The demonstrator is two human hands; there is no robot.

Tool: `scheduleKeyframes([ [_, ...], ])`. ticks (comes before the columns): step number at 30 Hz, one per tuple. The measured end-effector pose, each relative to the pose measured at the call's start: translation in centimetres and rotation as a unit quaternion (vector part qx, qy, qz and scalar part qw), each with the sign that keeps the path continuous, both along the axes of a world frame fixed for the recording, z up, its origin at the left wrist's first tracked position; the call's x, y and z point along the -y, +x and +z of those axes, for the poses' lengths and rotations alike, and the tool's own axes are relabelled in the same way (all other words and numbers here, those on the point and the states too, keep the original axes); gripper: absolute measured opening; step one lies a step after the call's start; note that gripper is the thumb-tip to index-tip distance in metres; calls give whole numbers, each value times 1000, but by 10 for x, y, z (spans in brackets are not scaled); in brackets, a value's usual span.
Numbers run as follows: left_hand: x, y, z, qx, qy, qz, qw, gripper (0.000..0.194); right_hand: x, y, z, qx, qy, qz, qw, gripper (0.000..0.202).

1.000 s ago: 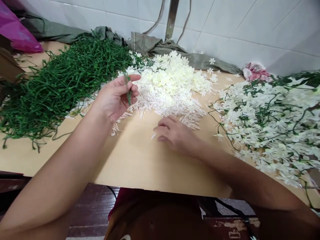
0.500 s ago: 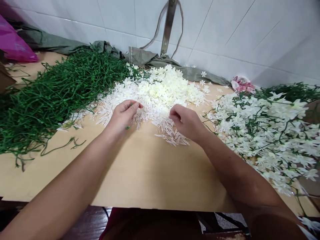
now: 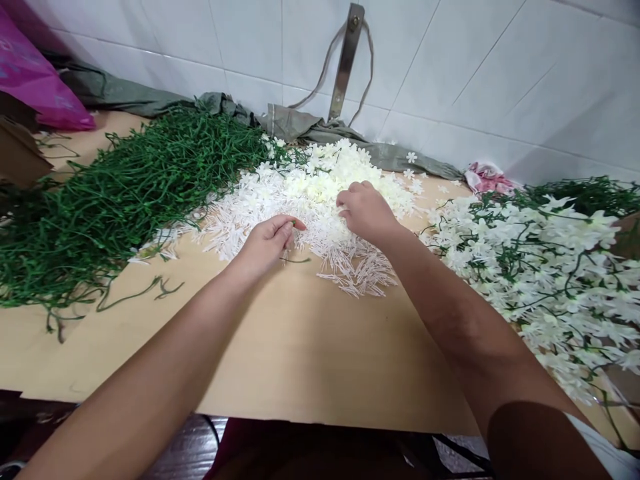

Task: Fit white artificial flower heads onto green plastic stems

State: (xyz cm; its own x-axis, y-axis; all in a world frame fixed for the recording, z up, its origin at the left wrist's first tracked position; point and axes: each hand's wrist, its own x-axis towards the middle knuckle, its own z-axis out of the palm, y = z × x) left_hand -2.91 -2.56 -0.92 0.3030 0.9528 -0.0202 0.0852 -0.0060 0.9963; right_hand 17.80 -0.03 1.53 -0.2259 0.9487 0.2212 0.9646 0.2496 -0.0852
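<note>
My left hand pinches a thin green artificial stem, whose end sticks out below the fingers. It is over the front edge of the heap of white stamen-like sticks. My right hand reaches over the pile of cream-white artificial flower heads. Its fingers are bent downward with a gap between them and the thumb, and I see nothing held there. The fingertips are at the blossoms; whether they touch them is unclear.
A large heap of green stems lies on the left, with a few loose ones in front. Finished-looking white flower sprays are piled on the right. Behind are grey cloth, a tiled wall and a pink bag.
My right hand has moved forward onto the flower heads and its fingers have loosened. The stem in my left hand now shows more plainly. The view has shifted slightly.
</note>
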Motion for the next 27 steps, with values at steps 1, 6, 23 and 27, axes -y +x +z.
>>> scheduleKeyframes([
  [1, 0, 0, -1, -4, 3, 0, 1000, 19, 1, 3, 0, -30, 7, -3, 1000, 9],
  [6, 2, 4, -3, -1, -9, 3, 1000, 14, 16, 17, 3, -364, 28, -18, 931, 7],
  [23, 6, 17, -13, -77, -7, 12, 997, 16, 51, 10, -23, -198, 0, 31, 980, 23],
  [27, 7, 19, -11, -84, -5, 10, 996, 16, 45, 12, -32, -169, 3, 8, 986, 16],
])
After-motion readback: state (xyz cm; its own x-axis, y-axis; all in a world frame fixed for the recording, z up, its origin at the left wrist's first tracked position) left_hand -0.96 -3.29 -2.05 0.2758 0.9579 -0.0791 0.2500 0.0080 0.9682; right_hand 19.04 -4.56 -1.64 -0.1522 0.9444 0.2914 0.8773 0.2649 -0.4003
